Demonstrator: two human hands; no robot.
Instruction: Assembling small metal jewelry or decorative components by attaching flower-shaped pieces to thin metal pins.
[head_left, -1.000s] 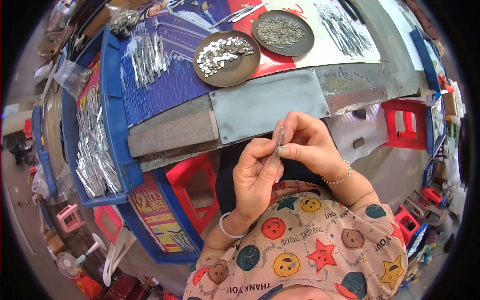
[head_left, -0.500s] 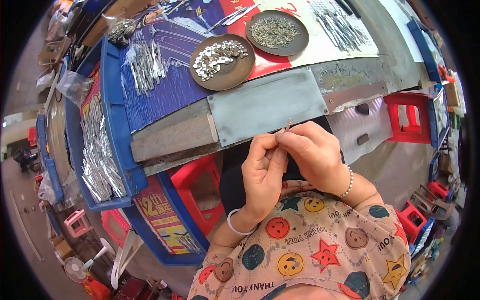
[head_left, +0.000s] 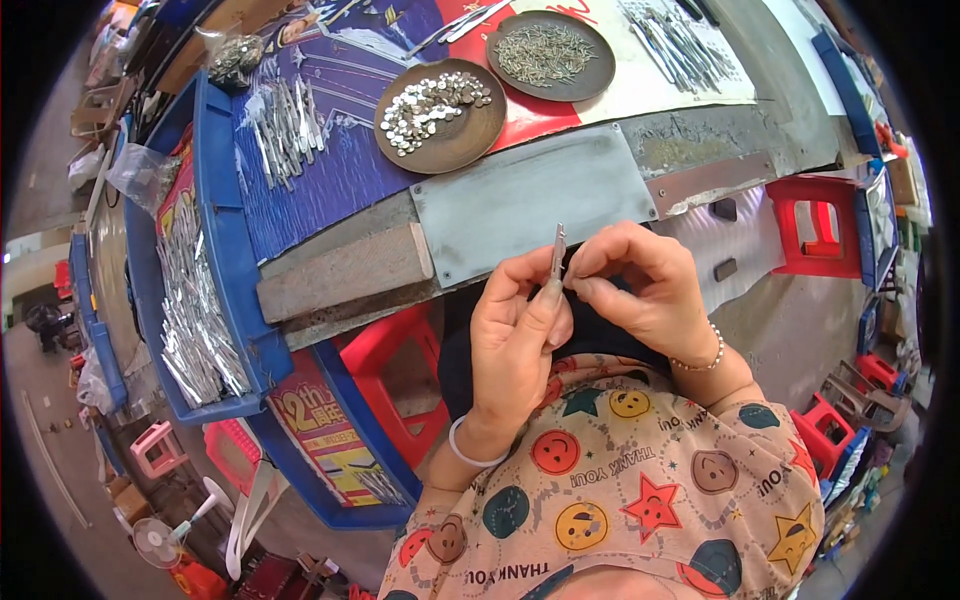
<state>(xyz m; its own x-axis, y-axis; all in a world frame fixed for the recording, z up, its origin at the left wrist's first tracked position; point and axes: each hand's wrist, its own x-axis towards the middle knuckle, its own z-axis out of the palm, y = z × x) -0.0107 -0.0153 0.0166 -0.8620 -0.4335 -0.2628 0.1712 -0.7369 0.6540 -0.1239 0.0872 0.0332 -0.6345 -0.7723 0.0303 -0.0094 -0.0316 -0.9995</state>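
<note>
Just in front of the bench edge, my left hand (head_left: 515, 345) pinches a slim metal piece (head_left: 558, 245) between thumb and fingers, its narrow end pointing up and away. Close on its right is my right hand (head_left: 645, 285), thumb and forefinger pinched near the metal piece; whatever they hold is too small to name. Beyond both hands lies a grey metal plate (head_left: 530, 205) fixed with screws to the bench. A brown dish (head_left: 480, 130) of small shiny discs stands behind it, and a second brown dish (head_left: 600, 85) holds many tiny pins.
A blue bin (head_left: 225, 215) full of slim metal strips (head_left: 195, 320) stands at the left. More metal pieces lie in piles on the bench, one left (head_left: 285, 130), one far right (head_left: 680, 50). A worn block (head_left: 345, 275) lies along the front edge. Red stools (head_left: 815, 230) stand below.
My hands have drawn slightly apart, the right one moving right and up. The metal piece now stands more upright and shows more of its length in my left hand.
</note>
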